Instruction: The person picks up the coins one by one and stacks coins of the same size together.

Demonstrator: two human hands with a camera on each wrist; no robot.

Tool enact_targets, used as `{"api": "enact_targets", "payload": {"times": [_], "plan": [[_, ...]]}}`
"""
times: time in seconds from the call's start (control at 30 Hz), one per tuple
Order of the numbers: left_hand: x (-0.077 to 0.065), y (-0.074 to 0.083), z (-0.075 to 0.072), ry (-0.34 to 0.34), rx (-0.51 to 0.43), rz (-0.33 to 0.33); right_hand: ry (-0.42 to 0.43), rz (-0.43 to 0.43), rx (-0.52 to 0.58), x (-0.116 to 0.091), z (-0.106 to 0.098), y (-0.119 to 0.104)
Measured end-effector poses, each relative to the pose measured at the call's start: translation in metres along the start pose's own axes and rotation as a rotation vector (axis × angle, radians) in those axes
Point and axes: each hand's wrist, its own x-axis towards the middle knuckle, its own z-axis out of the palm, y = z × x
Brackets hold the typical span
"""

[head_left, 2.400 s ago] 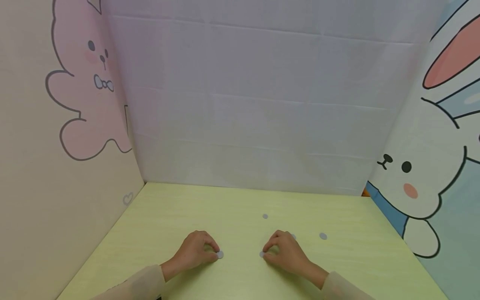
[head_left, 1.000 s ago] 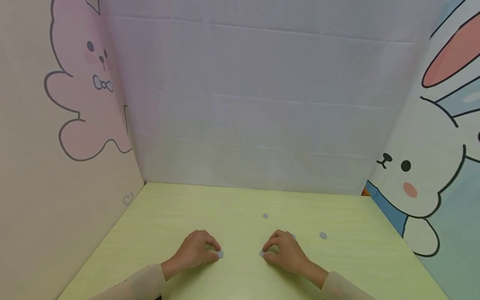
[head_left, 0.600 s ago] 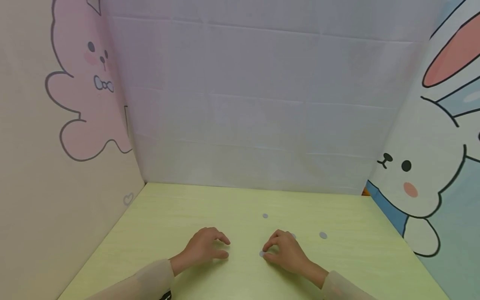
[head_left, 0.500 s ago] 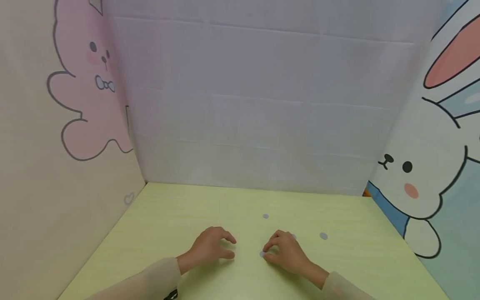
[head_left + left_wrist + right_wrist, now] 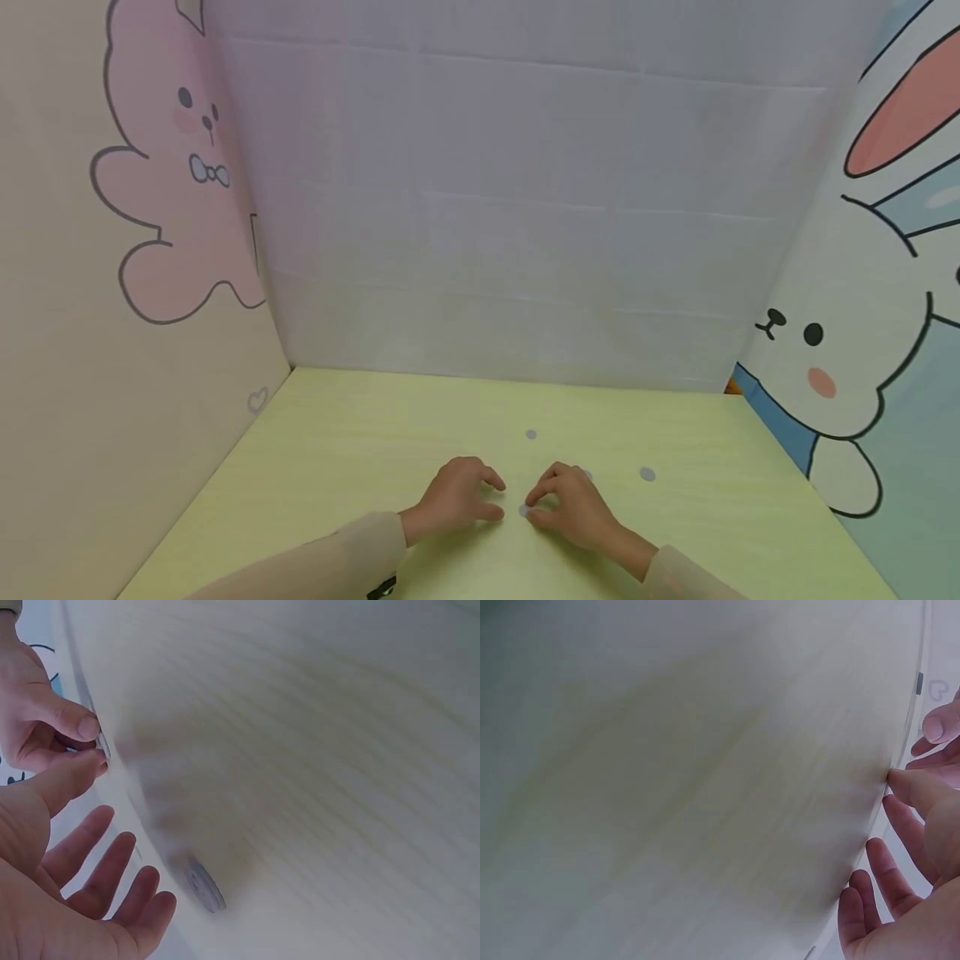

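My right hand (image 5: pixel 573 507) rests at the table and pinches a flat grey disc (image 5: pixel 524 510) between thumb and fingertips; the left wrist view shows that disc (image 5: pixel 103 745) almost edge-on in the grip. My left hand (image 5: pixel 459 497) hovers just left of it, thumb and fingers spread, nothing between them. Below its fingers, a second grey disc (image 5: pixel 204 886) with a ring-like marking lies on the table in the left wrist view; the left hand hides that spot in the head view. The spread left-hand thumb overlaps the right fingertips in the left wrist view.
Farther back on the pale yellow table (image 5: pixel 360 433) lie more grey discs: one at back centre (image 5: pixel 531 434), one at right (image 5: pixel 647 474), and one disc (image 5: pixel 588 475) partly behind the right hand. Cartoon-printed cloth walls (image 5: pixel 525 208) enclose the back and sides.
My left hand has let go of its grey disc, spread its fingers and moved right, close to the right hand. The right hand has kept its place on its disc.
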Motion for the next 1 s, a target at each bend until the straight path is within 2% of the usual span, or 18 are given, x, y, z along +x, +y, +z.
{"api": "enact_targets", "payload": {"times": [0.3, 0.47, 1.0], "plan": [[0.006, 0.004, 0.016, 0.038, 0.040, 0.055, 0.019, -0.025, -0.007, 0.002, 0.001, 0.003], [0.008, 0.007, 0.019, 0.051, 0.038, 0.066, 0.018, -0.027, 0.001, 0.002, 0.000, 0.002], [0.007, 0.019, 0.029, 0.102, 0.030, -0.013, 0.032, -0.037, 0.000, 0.002, 0.001, 0.004]]}}
